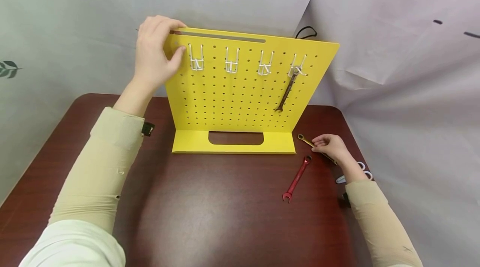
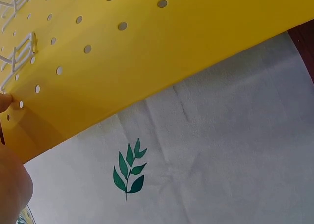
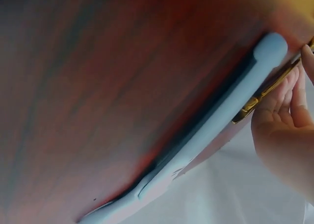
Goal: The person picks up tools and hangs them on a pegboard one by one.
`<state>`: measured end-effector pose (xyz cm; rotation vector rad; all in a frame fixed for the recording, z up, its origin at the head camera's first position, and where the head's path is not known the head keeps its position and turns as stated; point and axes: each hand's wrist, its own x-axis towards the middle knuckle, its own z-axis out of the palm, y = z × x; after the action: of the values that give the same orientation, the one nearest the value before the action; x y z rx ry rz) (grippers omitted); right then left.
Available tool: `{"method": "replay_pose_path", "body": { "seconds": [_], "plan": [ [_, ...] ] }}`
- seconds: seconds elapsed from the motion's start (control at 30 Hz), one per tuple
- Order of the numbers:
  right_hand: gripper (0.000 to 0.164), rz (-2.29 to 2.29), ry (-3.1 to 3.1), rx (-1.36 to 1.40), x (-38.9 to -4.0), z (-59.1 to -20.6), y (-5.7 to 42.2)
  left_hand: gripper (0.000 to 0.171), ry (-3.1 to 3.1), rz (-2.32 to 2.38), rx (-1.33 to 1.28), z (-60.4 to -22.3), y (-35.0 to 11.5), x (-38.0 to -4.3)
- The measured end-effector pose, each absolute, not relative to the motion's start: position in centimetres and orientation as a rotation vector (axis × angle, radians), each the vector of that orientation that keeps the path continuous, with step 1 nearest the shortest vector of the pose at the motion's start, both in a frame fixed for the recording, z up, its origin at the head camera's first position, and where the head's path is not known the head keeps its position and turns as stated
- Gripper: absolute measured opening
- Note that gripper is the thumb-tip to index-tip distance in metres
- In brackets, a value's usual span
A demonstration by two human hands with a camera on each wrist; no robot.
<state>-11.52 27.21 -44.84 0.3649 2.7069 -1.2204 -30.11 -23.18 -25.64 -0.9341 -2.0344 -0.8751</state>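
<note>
And now my right hand (image 1: 331, 148) is pinching the gold wrench (image 1: 307, 141) at centre right, while my left hand (image 1: 154, 52) is gripping the yellow pegboard's corner (image 1: 173, 46), upper left!

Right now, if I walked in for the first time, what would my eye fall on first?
Probably the bright yellow pegboard standing on the dark red table, its upper left corner gripped by the left hand. Then the dark wrench hanging from its rightmost hook. To the board's right, the right hand pinches a gold wrench, near a red wrench lying on the table.
</note>
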Motion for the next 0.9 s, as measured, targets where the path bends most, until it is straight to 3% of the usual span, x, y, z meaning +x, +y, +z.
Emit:
{"method": "replay_pose_path", "body": {
  "seconds": [0.4,0.9],
  "plan": [
    [0.028,-1.148,2.780,0.324,-11.57,-45.38,27.20,0.034,-2.039,-0.892,-0.917,-25.77,-23.06,-30.22],
    [0.028,-1.146,2.795,0.330,-11.57,-45.52,27.16,0.033,-2.037,-0.863,-0.934,-25.71,-23.12,-30.17]
  ]
}}
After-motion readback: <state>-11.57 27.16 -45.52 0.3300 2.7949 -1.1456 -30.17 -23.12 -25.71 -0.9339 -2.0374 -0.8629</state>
